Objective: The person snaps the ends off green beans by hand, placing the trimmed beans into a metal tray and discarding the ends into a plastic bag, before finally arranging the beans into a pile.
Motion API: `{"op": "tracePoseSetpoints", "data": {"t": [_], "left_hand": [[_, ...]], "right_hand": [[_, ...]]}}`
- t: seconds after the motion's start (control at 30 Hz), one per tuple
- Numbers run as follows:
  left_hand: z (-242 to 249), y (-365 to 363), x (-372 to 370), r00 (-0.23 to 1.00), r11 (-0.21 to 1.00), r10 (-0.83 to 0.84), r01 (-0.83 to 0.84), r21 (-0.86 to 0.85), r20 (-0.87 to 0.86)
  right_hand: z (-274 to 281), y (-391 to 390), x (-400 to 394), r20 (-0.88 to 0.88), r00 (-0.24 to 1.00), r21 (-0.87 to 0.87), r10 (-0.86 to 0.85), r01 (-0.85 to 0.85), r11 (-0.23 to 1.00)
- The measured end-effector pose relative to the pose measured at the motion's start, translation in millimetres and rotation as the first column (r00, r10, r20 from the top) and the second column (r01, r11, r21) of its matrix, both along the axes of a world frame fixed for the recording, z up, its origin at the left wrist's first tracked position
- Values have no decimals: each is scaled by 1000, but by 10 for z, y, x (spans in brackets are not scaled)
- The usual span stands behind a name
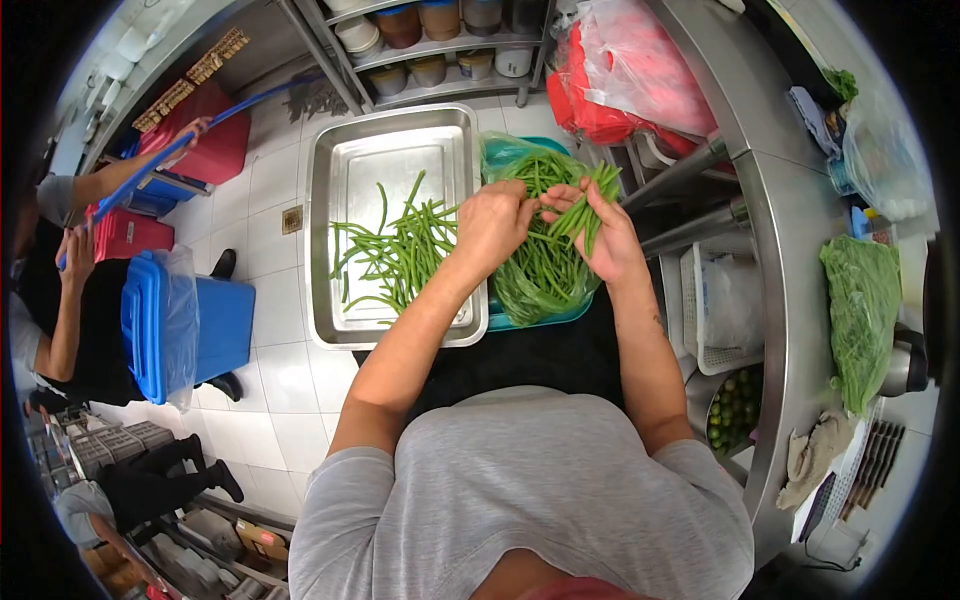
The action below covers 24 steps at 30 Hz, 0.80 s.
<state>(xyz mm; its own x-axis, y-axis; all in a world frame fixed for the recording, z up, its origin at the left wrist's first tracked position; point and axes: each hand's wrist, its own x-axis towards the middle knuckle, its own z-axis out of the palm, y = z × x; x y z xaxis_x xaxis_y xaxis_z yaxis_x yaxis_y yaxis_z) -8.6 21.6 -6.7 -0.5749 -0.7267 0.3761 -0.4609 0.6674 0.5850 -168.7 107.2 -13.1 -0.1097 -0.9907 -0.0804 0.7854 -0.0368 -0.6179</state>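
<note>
My right hand (612,238) is closed round a bunch of green beans (600,185), their ends sticking out above and below the fingers. Beside it, my left hand (492,225) has its fingers pinched together; what they hold is hidden. Beneath both hands, more green beans (545,270) fill a green plastic bag (515,300) resting in a teal tray (553,318). To the left stands a rectangular metal pan (375,160), with loose green beans (405,245) scattered over its lower half.
A co-worker at the left grips a long blue pole (150,170) near a blue bin (220,320). Another person (140,480) is at lower left. A steel counter (790,200) runs along my right, bearing a bag of leafy greens (860,310). Shelves with tubs (440,20) stand ahead.
</note>
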Motion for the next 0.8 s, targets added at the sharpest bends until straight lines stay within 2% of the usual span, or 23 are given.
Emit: {"op": "tracePoseSetpoints", "data": {"t": [0.03,0.13,0.17,0.27,0.3,0.4,0.43,0.5,0.53,0.57,0.6,0.67,0.73,0.8], "left_hand": [[20,30,-4,997,999,-12,16,49,-72],[126,187,35,942,962,-207,246,122,-265],[158,260,60,945,940,-240,283,190,-222],[46,408,-16,973,972,-192,207,113,-131],[5,412,-51,977,985,-162,169,40,-141],[-45,419,-101,972,992,-53,78,102,-228],[-54,420,-125,970,973,17,41,227,-244],[-100,385,-168,955,885,163,-30,465,-248],[-164,350,-179,959,885,195,-83,459,-204],[-266,303,-194,960,882,228,-135,451,-160],[-307,272,-198,958,878,262,-186,441,-117],[-394,207,-113,985,887,168,-163,432,28],[-234,255,-51,988,875,36,-104,472,150],[-173,281,-45,994,932,61,-25,362,-88]], "right_hand": [[-1,-21,-17,4,1000,-12,-2,2,1000],[-20,-45,0,-14,998,18,-64,64,998],[-18,-57,12,-24,997,14,-76,76,997],[-11,-70,92,-40,991,6,-124,124,992],[-23,-80,120,-38,989,-3,-144,144,990],[10,-90,206,-94,974,-48,-208,204,978],[26,-74,250,-120,966,-63,-229,223,973],[45,-27,370,-328,892,-88,-310,298,951],[47,-17,427,-425,838,-105,-343,331,938],[10,-28,468,-375,828,-194,-416,369,909],[48,-19,466,-374,821,-189,-432,389,902],[174,1,407,-372,802,-181,-467,431,884],[149,8,323,-382,807,-117,-451,441,890],[81,-21,273,-370,809,-104,-457,452,886]]}}
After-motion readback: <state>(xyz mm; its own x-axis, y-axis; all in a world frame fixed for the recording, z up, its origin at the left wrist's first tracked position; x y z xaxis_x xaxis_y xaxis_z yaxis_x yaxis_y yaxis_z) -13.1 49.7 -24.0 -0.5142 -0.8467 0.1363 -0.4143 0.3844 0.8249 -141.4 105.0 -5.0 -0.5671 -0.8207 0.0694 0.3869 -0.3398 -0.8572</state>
